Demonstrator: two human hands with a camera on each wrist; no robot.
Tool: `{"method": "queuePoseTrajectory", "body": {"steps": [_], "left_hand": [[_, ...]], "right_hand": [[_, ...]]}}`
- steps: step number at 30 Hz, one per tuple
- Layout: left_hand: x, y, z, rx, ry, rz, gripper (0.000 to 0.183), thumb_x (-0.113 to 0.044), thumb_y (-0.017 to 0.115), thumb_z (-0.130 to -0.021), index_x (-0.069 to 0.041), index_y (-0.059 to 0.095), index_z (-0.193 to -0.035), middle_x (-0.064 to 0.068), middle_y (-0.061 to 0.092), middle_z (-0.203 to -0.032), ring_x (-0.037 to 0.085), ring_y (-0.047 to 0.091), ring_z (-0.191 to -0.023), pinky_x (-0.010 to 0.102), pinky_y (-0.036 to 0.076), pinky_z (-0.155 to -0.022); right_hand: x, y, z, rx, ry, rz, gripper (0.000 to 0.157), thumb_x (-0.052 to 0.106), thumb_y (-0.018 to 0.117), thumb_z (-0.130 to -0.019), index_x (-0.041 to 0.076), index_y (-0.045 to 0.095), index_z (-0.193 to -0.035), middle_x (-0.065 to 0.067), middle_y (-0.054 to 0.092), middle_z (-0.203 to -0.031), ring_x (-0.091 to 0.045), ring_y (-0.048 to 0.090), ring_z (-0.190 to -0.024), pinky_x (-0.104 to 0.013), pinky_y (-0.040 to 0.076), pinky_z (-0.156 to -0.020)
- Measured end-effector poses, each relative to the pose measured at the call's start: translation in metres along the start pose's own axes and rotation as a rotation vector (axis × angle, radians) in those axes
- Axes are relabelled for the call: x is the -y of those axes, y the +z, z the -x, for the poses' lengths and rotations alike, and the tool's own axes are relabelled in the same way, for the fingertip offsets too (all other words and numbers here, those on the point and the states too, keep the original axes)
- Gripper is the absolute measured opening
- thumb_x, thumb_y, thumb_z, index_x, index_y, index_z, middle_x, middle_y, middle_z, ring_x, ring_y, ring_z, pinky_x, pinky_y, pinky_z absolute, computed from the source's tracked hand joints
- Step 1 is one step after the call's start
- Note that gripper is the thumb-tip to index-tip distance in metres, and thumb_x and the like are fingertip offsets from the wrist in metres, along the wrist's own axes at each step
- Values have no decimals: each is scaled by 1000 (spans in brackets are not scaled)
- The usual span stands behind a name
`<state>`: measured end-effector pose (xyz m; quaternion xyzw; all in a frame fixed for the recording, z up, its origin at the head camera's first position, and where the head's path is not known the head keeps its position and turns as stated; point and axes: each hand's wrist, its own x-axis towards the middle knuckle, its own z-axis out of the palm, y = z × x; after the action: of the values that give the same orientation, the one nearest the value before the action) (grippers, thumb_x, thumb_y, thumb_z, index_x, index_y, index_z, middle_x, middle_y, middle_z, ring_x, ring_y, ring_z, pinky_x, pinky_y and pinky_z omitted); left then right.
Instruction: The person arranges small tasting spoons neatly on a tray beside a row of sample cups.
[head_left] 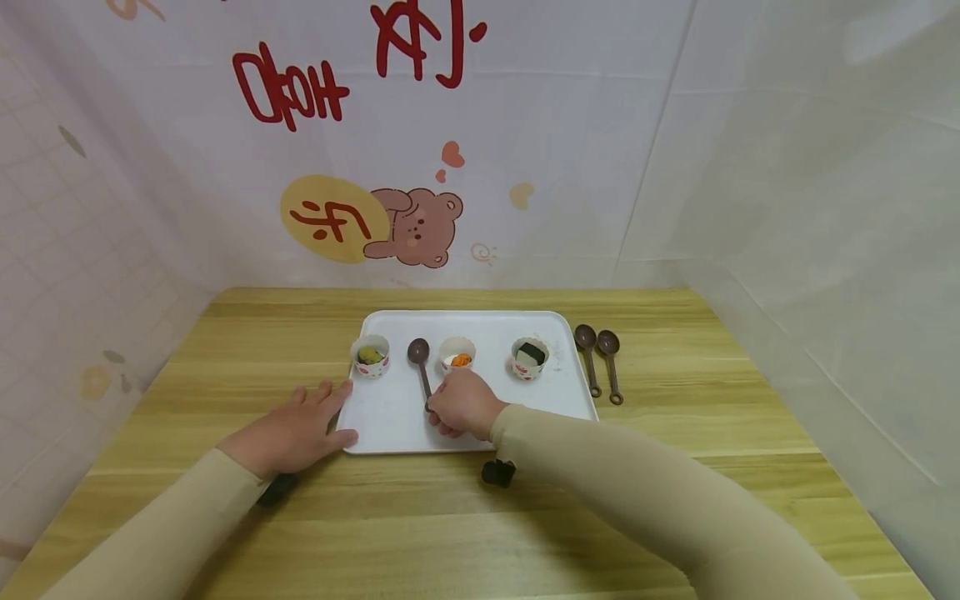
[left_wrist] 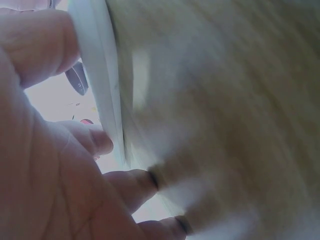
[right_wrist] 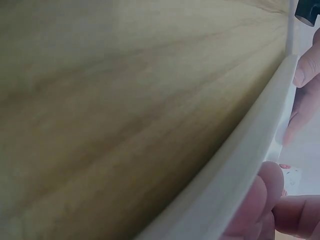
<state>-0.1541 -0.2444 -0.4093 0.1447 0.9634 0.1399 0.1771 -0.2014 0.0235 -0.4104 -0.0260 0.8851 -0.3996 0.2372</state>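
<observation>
A brown measuring spoon (head_left: 425, 382) lies on the white tray (head_left: 378, 427), its round bowl pointing to the back. My right hand (head_left: 467, 405) pinches the end of its handle, fingers curled low over the tray's front part. Spread along the tray's left edge is my left hand (head_left: 296, 427), thumb on the front left corner and fingers reaching toward the back. In the left wrist view, the thumb (left_wrist: 42, 47) lies over the tray rim (left_wrist: 100, 65). Just behind the right hand stands a paper cup (head_left: 447, 345) with orange pieces inside.
On the tray are two more paper cups: the left one (head_left: 373, 370) holds something yellow-green, the right one (head_left: 527, 373) something dark green and white. Right of the tray, two more brown spoons (head_left: 589, 362) lie on the wooden table (head_left: 675, 400). A printed curtain (head_left: 555, 233) closes off the back.
</observation>
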Motion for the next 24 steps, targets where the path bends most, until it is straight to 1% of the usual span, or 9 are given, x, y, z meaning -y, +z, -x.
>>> {"method": "queuePoseTrajectory", "body": {"steps": [6, 13, 18, 24], "left_hand": [[-1, 0, 0, 1, -6, 2, 91, -61, 56, -103, -2, 26, -166, 41, 22, -165, 74, 17, -146, 80, 33, -110], [0, 1, 0, -4, -6, -3, 91, -62, 55, -103, -3, 26, -167, 40, 22, -166, 73, 17, -147, 80, 32, -110], [-1, 0, 1, -1, -11, 0, 91, -63, 54, -103, -4, 26, -167, 41, 21, -166, 73, 17, -147, 80, 33, -110], [-1, 0, 1, -3, -9, 1, 91, -62, 55, -103, -3, 26, -166, 41, 21, -166, 73, 17, -146, 80, 34, -109]], "right_hand": [[4, 5, -2, 4, 20, 30, 30, 13, 63, -102, 5, 75, -76, -2, 70, -66, -12, 59, -54, -24, 52, -50], [8, 7, -4, 19, 31, 109, 36, 15, 62, -103, 6, 74, -70, -2, 68, -60, -12, 60, -52, -23, 49, -48], [8, 8, -5, 23, 20, 141, 37, 18, 63, -104, 7, 73, -70, -1, 69, -60, -11, 60, -51, -23, 51, -49], [9, 9, -6, 15, 20, 155, 37, 21, 65, -104, 7, 72, -71, -1, 68, -60, -10, 59, -50, -23, 51, -48]]}}
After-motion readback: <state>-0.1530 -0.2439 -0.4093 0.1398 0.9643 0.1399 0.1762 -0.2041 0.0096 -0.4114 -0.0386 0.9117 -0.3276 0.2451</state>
